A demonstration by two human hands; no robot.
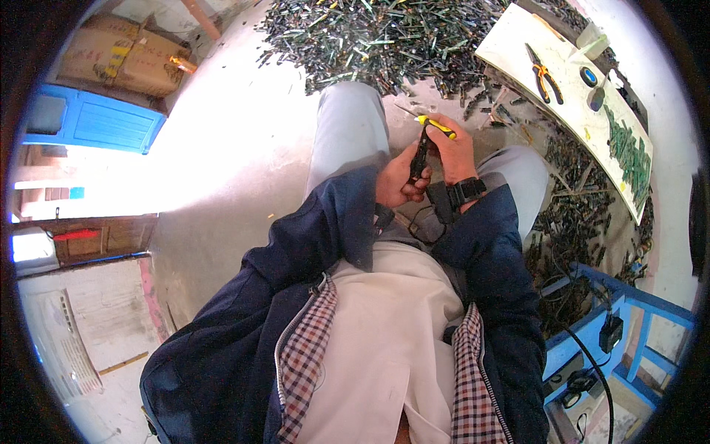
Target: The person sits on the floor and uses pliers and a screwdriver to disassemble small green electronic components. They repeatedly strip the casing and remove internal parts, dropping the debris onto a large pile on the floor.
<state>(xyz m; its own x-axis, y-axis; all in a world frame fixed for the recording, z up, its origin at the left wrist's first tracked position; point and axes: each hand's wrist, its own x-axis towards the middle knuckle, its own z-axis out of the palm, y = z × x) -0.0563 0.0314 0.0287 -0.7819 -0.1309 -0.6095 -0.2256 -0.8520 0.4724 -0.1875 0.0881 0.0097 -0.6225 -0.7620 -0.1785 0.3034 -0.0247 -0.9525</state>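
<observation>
My right hand [456, 152] is closed around a yellow-and-black screwdriver [438, 126], its thin metal shaft pointing up and to the left. Just below it, my left hand [399, 180] grips a narrow dark strip-like piece [419, 157], held upright between thumb and fingers. The screwdriver crosses close to the top of this piece; whether they touch I cannot tell. Both hands are together above the gap between my knees. A black band [466, 191] circles my right wrist.
A large heap of dark strip-like pieces [377, 41] covers the floor ahead, with more at right. On a pale board [569, 96] at right lie orange-and-black pliers [543, 74], a blue-and-black round item [588, 76] and green strips [629, 152]. A blue frame [636, 296] with cables stands lower right.
</observation>
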